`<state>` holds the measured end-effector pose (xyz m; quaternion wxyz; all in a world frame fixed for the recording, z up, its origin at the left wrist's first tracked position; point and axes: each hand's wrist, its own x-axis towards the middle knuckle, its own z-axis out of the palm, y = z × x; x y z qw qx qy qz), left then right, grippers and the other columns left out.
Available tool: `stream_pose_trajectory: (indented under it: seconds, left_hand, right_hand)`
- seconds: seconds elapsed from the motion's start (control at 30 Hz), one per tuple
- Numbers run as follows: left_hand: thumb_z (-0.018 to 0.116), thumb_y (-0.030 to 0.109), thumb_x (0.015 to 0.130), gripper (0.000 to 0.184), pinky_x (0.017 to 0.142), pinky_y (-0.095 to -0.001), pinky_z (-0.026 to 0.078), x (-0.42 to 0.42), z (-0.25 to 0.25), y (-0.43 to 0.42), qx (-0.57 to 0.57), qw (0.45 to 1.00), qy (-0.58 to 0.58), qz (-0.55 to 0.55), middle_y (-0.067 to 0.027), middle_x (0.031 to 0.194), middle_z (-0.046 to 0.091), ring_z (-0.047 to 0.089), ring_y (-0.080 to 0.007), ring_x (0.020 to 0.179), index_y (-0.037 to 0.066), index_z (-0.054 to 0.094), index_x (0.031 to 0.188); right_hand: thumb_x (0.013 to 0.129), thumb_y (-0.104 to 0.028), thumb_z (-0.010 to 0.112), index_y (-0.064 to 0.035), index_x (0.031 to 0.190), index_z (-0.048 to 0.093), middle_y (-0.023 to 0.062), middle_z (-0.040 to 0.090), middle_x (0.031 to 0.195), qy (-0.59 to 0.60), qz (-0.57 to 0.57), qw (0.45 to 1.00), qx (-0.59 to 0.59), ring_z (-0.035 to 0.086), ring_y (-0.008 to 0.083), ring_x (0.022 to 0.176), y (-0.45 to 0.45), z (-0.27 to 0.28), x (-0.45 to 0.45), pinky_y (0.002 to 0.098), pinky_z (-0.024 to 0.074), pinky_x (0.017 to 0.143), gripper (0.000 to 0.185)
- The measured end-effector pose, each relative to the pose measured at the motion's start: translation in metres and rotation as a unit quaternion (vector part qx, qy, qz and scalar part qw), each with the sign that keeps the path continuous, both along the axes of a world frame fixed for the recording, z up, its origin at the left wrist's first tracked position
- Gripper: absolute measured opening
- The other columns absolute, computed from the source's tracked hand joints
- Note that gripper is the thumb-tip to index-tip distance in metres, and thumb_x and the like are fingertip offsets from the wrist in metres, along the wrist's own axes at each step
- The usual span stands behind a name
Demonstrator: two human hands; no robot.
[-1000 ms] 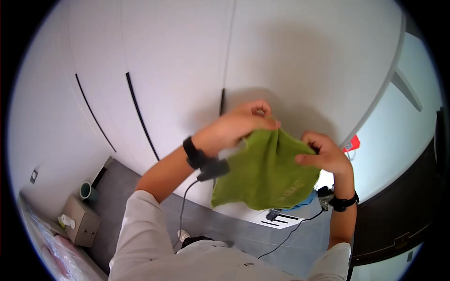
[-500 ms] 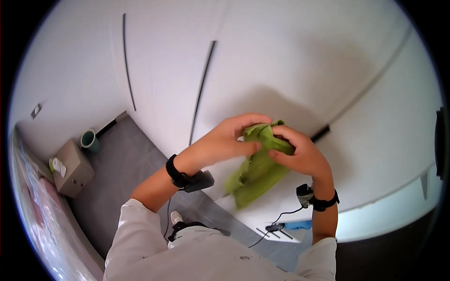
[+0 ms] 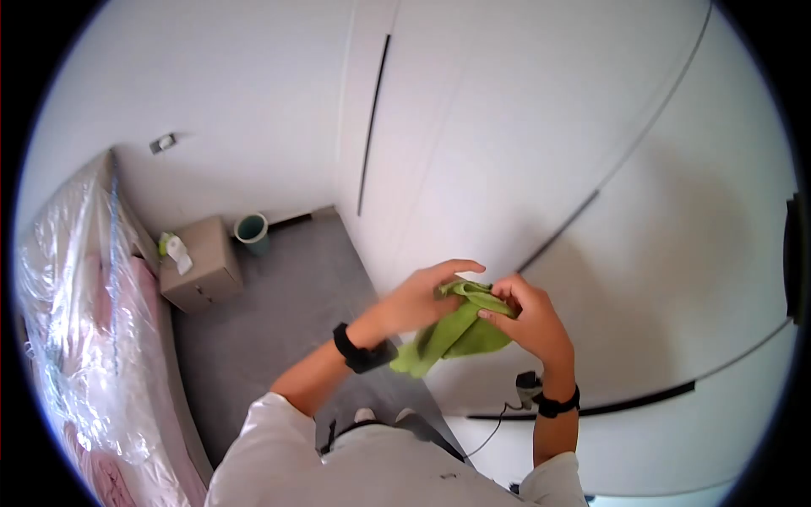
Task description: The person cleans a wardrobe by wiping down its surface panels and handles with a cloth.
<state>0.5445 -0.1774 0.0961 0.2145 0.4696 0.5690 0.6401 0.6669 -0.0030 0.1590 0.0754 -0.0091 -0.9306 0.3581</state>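
Note:
A crumpled green cloth (image 3: 469,331) hangs between my two hands in front of a white panelled surface. My right hand (image 3: 537,319) pinches its upper right part, thumb and fingers closed on the fabric. On the other side, my left hand (image 3: 418,297) grips the cloth's upper left edge; its index finger reaches out above the fabric, and part of the grip is hidden. The cloth's loose lower end droops to the left, below my left hand. Each wrist wears a black strap with a small device.
White panels with long dark handle strips (image 3: 557,232) rise ahead and to the right. Back left are a beige bedside cabinet (image 3: 203,253) with tissue on top and a green bin (image 3: 253,232). Clear plastic sheeting (image 3: 80,338) covers a bed at the left. The floor (image 3: 270,338) is grey.
My view has swung left, bringing more of the cabinet, bin and plastic-covered bed into sight. The cloth is gathered higher between my hands and its hanging part looks shorter.

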Motion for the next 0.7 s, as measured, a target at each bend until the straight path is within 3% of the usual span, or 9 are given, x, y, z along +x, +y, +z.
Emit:
stream_pose_trajectory:
  seconds: [0.07,0.17,0.3,0.37,0.43,0.47,0.6,0.67,0.7]
  left_hand:
    - [0.054,-0.003,0.086,0.045,0.080,-0.0264,0.049,-0.017,-0.007,-0.002,-0.017,0.996,0.053,0.076,-0.0067,0.100,0.065,0.059,-0.0101,0.091,0.007,0.051,0.130]
    - [0.053,-0.001,0.087,0.041,0.081,-0.0283,0.050,-0.040,0.000,-0.011,-0.106,0.988,-0.018,0.112,-0.0074,0.100,0.065,0.059,-0.0117,0.090,0.009,0.053,0.127]
    - [0.052,-0.001,0.088,0.038,0.080,-0.0292,0.050,-0.083,-0.024,-0.011,-0.089,0.980,0.041,0.171,-0.0100,0.099,0.067,0.062,-0.0150,0.088,0.008,0.055,0.125]
    - [0.050,0.000,0.090,0.033,0.081,-0.0300,0.050,-0.123,-0.031,-0.010,-0.086,0.962,0.084,0.244,-0.0136,0.103,0.067,0.065,-0.0193,0.089,0.006,0.056,0.122]
    - [0.050,0.001,0.092,0.029,0.082,-0.0305,0.050,-0.154,-0.034,-0.005,-0.092,0.963,0.103,0.232,-0.0157,0.106,0.066,0.065,-0.0221,0.091,0.005,0.058,0.119]
    - [0.049,0.001,0.092,0.028,0.082,-0.0309,0.050,-0.170,-0.032,-0.002,-0.110,0.960,0.089,0.241,-0.0155,0.105,0.066,0.066,-0.0226,0.091,0.005,0.059,0.118]
    - [0.050,0.002,0.093,0.028,0.088,-0.0306,0.047,-0.234,-0.039,-0.005,-0.064,0.967,0.016,0.246,-0.0117,0.110,0.064,0.061,-0.0190,0.101,0.003,0.057,0.120]
    - [0.056,0.002,0.092,0.039,0.096,-0.0301,0.043,-0.270,-0.037,-0.013,-0.020,0.983,-0.037,0.176,-0.0087,0.123,0.057,0.052,-0.0157,0.114,0.002,0.049,0.131]
    - [0.056,0.002,0.092,0.039,0.096,-0.0301,0.043,-0.286,-0.030,-0.014,-0.019,0.982,-0.034,0.185,-0.0087,0.123,0.057,0.052,-0.0157,0.114,0.002,0.049,0.131]
  right_hand:
    - [0.079,-0.018,0.077,0.0000,0.083,0.054,0.0021,0.052,0.066,0.003,-0.033,0.997,-0.071,0.044,0.0076,0.060,0.013,-0.032,-0.021,0.0253,0.0384,0.054,0.029]
    - [0.080,-0.017,0.077,-0.0013,0.078,0.053,-0.0011,0.047,0.063,-0.013,-0.038,0.989,-0.143,0.041,0.0062,0.058,0.028,-0.073,-0.056,0.0254,0.0346,0.051,0.028]
    - [0.084,-0.018,0.074,-0.0053,0.076,0.052,-0.0041,0.047,0.063,0.047,-0.047,0.939,-0.337,0.039,0.0043,0.058,0.008,-0.107,-0.113,0.0227,0.0319,0.049,0.026]
    - [0.086,-0.020,0.071,-0.0054,0.080,0.055,-0.0036,0.051,0.067,0.051,-0.053,0.905,-0.418,0.047,0.0037,0.059,-0.018,-0.112,-0.163,0.0209,0.0370,0.049,0.023]
    - [0.088,-0.022,0.069,-0.0049,0.085,0.058,-0.0022,0.056,0.072,0.029,-0.044,0.838,-0.543,0.054,0.0046,0.062,-0.035,-0.113,-0.200,0.0203,0.0456,0.051,0.020]
    - [0.089,-0.024,0.067,-0.0041,0.092,0.060,0.0001,0.060,0.079,0.009,-0.031,0.843,-0.536,0.059,0.0066,0.067,-0.033,-0.125,-0.223,0.0212,0.0521,0.058,0.021]
    - [0.093,-0.021,0.061,-0.0017,0.107,0.060,0.0034,0.063,0.093,0.011,0.004,0.806,-0.592,0.063,0.0100,0.079,-0.043,-0.119,-0.300,0.0234,0.0546,0.065,0.024]
    - [0.096,-0.017,0.054,0.0008,0.116,0.056,0.0072,0.063,0.103,0.014,0.038,0.728,-0.684,0.064,0.0161,0.093,-0.042,-0.116,-0.338,0.0278,0.0551,0.076,0.027]
    - [0.096,-0.017,0.054,0.0008,0.116,0.056,0.0072,0.063,0.103,0.010,0.047,0.727,-0.685,0.064,0.0161,0.093,-0.043,-0.106,-0.355,0.0278,0.0551,0.076,0.027]
